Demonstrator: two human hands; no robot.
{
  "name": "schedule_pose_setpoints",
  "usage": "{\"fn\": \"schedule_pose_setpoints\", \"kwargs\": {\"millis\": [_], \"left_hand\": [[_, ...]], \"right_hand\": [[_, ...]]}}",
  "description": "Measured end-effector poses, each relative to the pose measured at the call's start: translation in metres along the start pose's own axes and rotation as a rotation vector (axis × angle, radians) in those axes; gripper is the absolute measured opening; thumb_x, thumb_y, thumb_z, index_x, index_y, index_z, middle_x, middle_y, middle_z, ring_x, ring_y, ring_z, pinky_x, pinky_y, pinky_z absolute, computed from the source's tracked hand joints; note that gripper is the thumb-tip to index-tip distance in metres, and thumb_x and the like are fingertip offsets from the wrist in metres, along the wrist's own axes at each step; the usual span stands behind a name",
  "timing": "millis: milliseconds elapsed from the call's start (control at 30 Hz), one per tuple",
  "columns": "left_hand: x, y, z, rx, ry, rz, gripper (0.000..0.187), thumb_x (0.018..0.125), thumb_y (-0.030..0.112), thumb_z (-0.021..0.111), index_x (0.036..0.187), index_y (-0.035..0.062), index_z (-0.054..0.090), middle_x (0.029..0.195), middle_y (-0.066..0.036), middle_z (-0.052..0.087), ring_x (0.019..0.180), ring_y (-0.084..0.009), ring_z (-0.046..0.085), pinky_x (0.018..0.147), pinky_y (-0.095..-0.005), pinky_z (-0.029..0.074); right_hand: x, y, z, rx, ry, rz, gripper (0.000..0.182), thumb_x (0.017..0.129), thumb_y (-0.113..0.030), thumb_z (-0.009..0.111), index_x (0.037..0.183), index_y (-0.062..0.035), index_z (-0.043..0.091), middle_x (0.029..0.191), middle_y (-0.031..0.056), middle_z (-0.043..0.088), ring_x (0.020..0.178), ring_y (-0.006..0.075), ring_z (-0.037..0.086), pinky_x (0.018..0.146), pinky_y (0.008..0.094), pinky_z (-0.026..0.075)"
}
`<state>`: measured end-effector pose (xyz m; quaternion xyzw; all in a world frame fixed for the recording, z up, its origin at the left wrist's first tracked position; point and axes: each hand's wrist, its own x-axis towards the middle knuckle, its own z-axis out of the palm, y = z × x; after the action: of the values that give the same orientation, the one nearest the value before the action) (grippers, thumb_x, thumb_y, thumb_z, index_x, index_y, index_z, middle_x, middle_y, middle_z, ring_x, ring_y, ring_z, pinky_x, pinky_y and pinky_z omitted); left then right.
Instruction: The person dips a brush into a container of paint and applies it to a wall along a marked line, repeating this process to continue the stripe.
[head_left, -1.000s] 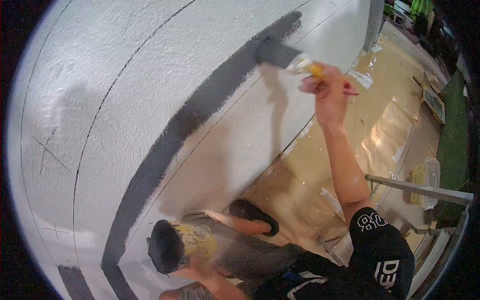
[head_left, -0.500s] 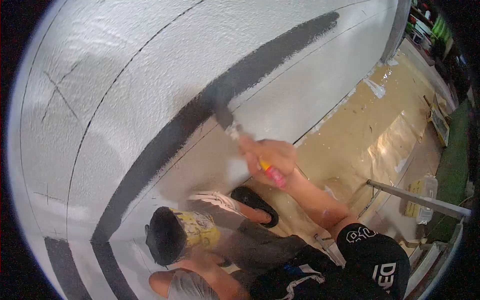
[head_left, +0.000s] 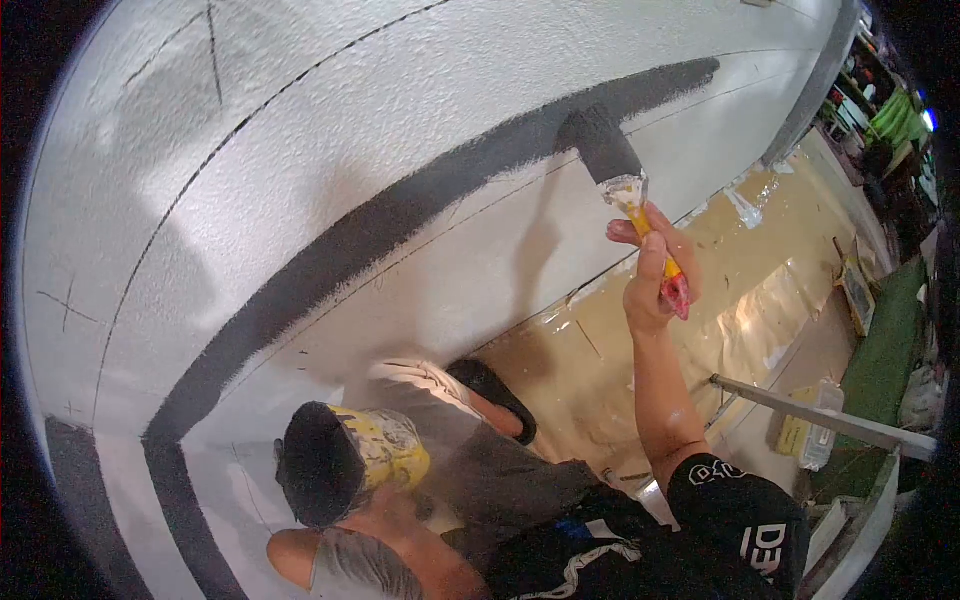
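Observation:
My right hand [head_left: 660, 265] grips a wide flat paintbrush [head_left: 640, 215] by its yellow and red handle. The brush's bristles are coated dark grey and press on a dark grey painted band [head_left: 400, 210] that curves across the white textured wall [head_left: 290, 150]. Lower down, my left hand [head_left: 390, 515] holds a yellow, paint-smeared paint pot [head_left: 385, 445], its dark mouth tilted toward the wall. Some of the left fingers are hidden beside the pot. Thin pencil lines run alongside the painted band.
Brown protective sheeting [head_left: 620, 370] covers the floor along the wall's foot. A metal ladder [head_left: 830, 415] stands at the lower right, near a clear plastic container [head_left: 822, 430]. My dark shoe [head_left: 490, 395] is close to the wall. Clutter fills the far right edge.
My right hand has carried the brush up and to the right along the dark band. The paint pot stays in my left hand. The whole view has shifted slightly.

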<state>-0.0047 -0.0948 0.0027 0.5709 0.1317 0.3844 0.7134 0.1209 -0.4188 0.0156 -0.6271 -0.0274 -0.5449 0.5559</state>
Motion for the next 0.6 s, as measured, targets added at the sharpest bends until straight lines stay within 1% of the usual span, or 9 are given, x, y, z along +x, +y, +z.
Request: {"fn": "schedule_pose_setpoints", "kwargs": {"millis": [67,133,167,267,333,400,467,533,600], "left_hand": [[0.003,-0.005,-0.009,-0.007,0.015,-0.009,0.081,0.065,0.016,0.080,0.132,0.0095,0.034,0.126,-0.012,0.048,0.111,-0.0311,0.051,0.095,-0.0471,0.048],[0.005,-0.012,-0.020,0.371,-0.077,0.161,0.081,0.064,0.015,0.080,0.132,0.0103,0.035,0.124,-0.011,0.048,0.110,-0.0304,0.052,0.094,-0.0462,0.049],[0.004,-0.012,-0.022,0.372,-0.073,0.160,0.081,0.064,0.015,0.080,0.132,0.0103,0.035,0.124,-0.011,0.048,0.110,-0.0304,0.052,0.094,-0.0462,0.049],[0.004,-0.011,-0.024,0.296,-0.014,0.067,0.081,0.065,0.016,0.079,0.132,0.0106,0.034,0.126,-0.011,0.047,0.110,-0.0303,0.051,0.093,-0.0461,0.049],[0.003,-0.005,-0.015,0.105,0.012,0.004,0.080,0.066,0.017,0.078,0.133,0.0116,0.034,0.126,-0.012,0.047,0.109,-0.0311,0.051,0.093,-0.0466,0.048],[0.012,-0.022,-0.030,0.211,-0.016,0.045,0.081,0.066,0.018,0.078,0.133,0.0129,0.033,0.126,-0.012,0.046,0.109,-0.0315,0.051,0.093,-0.0471,0.047],[0.012,-0.022,-0.029,0.310,-0.046,0.097,0.081,0.066,0.019,0.077,0.134,0.0143,0.033,0.126,-0.012,0.046,0.109,-0.0318,0.051,0.093,-0.0477,0.047],[0.009,-0.010,-0.009,0.033,0.088,-0.077,0.084,0.065,0.022,0.078,0.134,0.0128,0.032,0.126,-0.013,0.046,0.109,-0.0324,0.051,0.093,-0.0477,0.047],[0.006,-0.014,-0.009,0.094,0.040,-0.044,0.085,0.064,0.024,0.079,0.134,0.0115,0.032,0.126,-0.013,0.046,0.109,-0.0325,0.051,0.092,-0.0476,0.047]], "right_hand": [[-0.005,-0.001,0.009,-0.027,-0.047,-0.065,0.023,0.092,-0.004,0.049,0.107,0.0100,0.059,0.081,0.0200,0.068,0.070,0.0239,0.068,0.070,0.0319,0.054],[-0.016,0.005,0.018,-0.072,-0.140,-0.057,0.023,0.091,-0.004,0.049,0.106,0.0101,0.059,0.081,0.0199,0.068,0.070,0.0242,0.068,0.069,0.0318,0.054],[-0.019,0.003,0.020,-0.108,-0.221,-0.054,0.024,0.091,-0.004,0.049,0.106,0.0102,0.060,0.082,0.0198,0.068,0.069,0.0245,0.068,0.069,0.0316,0.054],[-0.016,-0.007,0.018,-0.109,-0.221,-0.099,0.020,0.083,0.004,0.056,0.101,0.0078,0.064,0.077,0.0165,0.069,0.067,0.0206,0.069,0.062,0.0272,0.055],[-0.011,-0.013,0.017,-0.116,-0.168,-0.131,0.019,0.083,0.004,0.057,0.100,0.0074,0.064,0.077,0.0159,0.069,0.066,0.0197,0.069,0.062,0.0271,0.055],[-0.012,-0.010,0.018,-0.138,-0.121,-0.155,0.019,0.082,0.004,0.057,0.100,0.0070,0.065,0.077,0.0152,0.069,0.066,0.0188,0.069,0.061,0.0269,0.055],[-0.009,-0.008,0.022,-0.169,-0.214,-0.191,0.019,0.082,0.004,0.057,0.099,0.0073,0.065,0.077,0.0159,0.069,0.065,0.0206,0.069,0.060,0.0274,0.055],[-0.014,-0.011,0.020,-0.166,-0.253,-0.152,0.019,0.083,0.004,0.057,0.100,0.0074,0.065,0.078,0.0164,0.069,0.065,0.0207,0.069,0.060,0.0274,0.055],[-0.021,-0.009,0.019,-0.166,-0.298,-0.104,0.019,0.083,0.004,0.057,0.100,0.0074,0.065,0.078,0.0168,0.069,0.065,0.0207,0.069,0.060,0.0274,0.055]]}}
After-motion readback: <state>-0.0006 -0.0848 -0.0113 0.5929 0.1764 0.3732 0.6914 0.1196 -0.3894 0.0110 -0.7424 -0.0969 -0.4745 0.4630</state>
